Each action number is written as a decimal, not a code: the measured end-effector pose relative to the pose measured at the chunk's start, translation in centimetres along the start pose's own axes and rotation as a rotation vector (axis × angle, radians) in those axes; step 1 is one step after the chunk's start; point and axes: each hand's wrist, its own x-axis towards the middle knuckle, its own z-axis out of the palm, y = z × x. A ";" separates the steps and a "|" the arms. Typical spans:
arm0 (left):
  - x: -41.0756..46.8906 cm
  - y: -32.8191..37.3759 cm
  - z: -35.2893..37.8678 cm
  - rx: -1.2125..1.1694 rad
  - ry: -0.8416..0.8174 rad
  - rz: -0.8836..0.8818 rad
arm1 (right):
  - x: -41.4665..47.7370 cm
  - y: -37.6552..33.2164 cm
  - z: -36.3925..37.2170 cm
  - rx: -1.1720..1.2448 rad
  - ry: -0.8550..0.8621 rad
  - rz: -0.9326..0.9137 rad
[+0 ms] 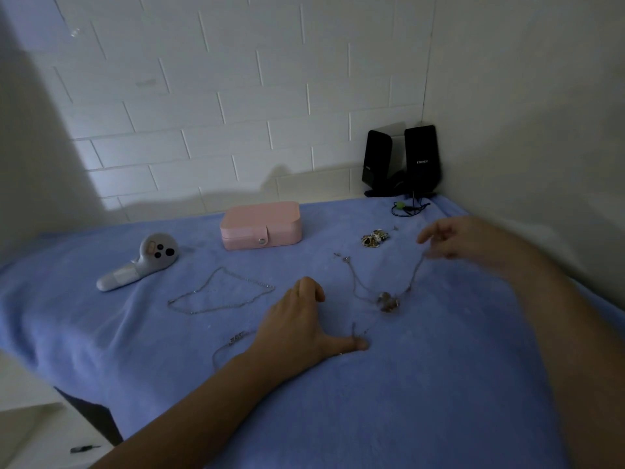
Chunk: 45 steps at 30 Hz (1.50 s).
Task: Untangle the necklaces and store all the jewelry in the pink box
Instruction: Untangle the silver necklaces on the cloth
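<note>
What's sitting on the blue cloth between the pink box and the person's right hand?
Head view: a small heap of jewelry lies on the blue cloth between the pink box and the right hand, nearer the hand.

— What carried the lot?
— One surface (439, 384), draped in a blue cloth (101, 316).
— What lay on it?
— Pink box (260, 225), closed; grey controller (138, 262) to its left; silver chain (220, 292), spread out; tangled necklaces (385, 299); jewelry heap (373, 237); black cable (407, 207), far corner.

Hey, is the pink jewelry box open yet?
No, the pink box sits closed on the blue cloth, with its snap tab fastened down across the front.
</note>
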 end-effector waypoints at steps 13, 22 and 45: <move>-0.1 -0.2 0.0 -0.136 -0.108 0.350 | -2.9 -4.7 6.7 -0.624 -0.435 0.008; -0.1 0.2 0.1 -0.023 -0.214 0.296 | -3.0 -4.8 5.7 -0.621 -0.469 -0.068; -0.5 0.3 -0.4 -0.026 -0.251 0.281 | -0.9 -2.3 4.8 0.525 -0.434 -0.115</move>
